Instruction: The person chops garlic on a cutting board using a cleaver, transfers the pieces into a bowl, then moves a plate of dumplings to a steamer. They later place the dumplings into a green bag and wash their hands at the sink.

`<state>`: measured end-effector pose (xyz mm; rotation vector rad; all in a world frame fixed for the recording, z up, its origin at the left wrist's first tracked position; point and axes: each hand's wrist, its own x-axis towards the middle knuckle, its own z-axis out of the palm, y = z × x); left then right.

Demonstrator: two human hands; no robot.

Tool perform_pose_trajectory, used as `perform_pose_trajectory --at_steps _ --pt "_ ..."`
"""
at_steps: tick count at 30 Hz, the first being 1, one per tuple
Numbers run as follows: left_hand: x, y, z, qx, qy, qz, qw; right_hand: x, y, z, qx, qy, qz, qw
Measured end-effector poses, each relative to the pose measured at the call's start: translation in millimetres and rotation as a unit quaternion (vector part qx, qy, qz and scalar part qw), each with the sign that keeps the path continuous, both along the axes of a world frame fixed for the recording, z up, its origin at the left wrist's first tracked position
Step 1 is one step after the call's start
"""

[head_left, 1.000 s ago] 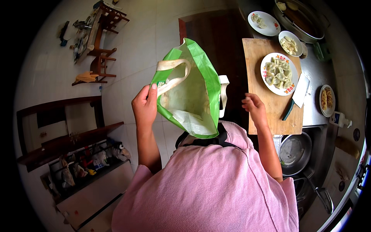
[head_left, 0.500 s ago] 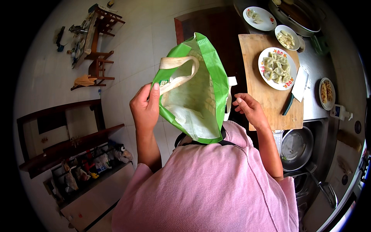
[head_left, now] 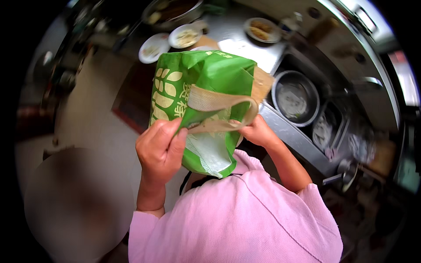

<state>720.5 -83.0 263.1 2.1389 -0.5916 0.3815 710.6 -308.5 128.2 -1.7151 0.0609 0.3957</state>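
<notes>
Near a steel kitchen counter [head_left: 226,28], the left hand [head_left: 160,151] pinches a green bag [head_left: 221,72], right hand [head_left: 258,131] touching, grip unclear.

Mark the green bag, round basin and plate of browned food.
Green bag [head_left: 215,75], head view: on its green panel.
Round basin [head_left: 312,104], head view: on its inner right wall.
Plate of browned food [head_left: 276,33], head view: on its right rim.

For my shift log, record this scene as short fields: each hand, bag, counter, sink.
Left hand: pinching the rim of the green bag
Right hand: at the bag's right side, fingertips partly hidden; grip unclear
Bag: tilted, pale lining visible, beige handle looping across
Counter: cutting board partly behind bag; plate of browned food
Sink: round metal basin
</notes>
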Motion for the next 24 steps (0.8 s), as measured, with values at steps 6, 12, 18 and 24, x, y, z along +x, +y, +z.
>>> perform_pose_trajectory --at_steps 6,12,18,24 --pt "23 -154 -40 -0.007 -0.298 -0.345 0.89 -53 -172 -3 0.049 -0.029 -0.278 0.959" --pt "3 -235 -93 0.03 -0.314 -0.393 0.864 -108 -262 -34 0.162 -0.053 -0.414 0.894" --pt "33 -314 -197 0.13 -0.326 -0.367 0.862 -44 -331 -73 0.239 -0.061 -0.43 0.868" --pt "44 -352 -210 0.145 -0.325 -0.327 0.875 -42 -376 -91 0.287 -0.046 -0.432 0.853"
